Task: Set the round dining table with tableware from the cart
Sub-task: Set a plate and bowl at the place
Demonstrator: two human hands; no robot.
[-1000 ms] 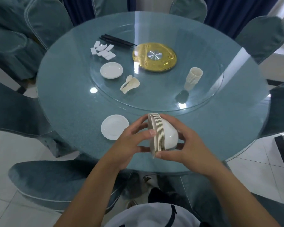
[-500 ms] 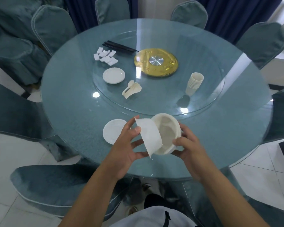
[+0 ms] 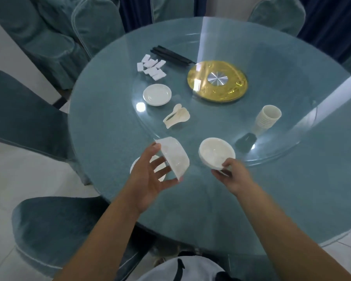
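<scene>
While the right hand (image 3: pixel 232 175) holds the bowl stack (image 3: pixel 216 153), the left hand (image 3: pixel 150 175) grips one bowl (image 3: pixel 173 157).

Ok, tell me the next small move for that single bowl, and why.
Probably lower the single bowl onto the small plate at the table's near edge. The left hand holds it tilted directly above that plate, apart from the stack of bowls gripped by the right hand, and the plate carries nothing yet.

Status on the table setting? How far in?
Early. Done: one small plate sits at the near seat, partly hidden by the left hand. In hand: left hand holds a single bowl; right hand holds the bowl stack. Left: spoons, cups, chopsticks, rests lie unplaced on the turntable.
</scene>
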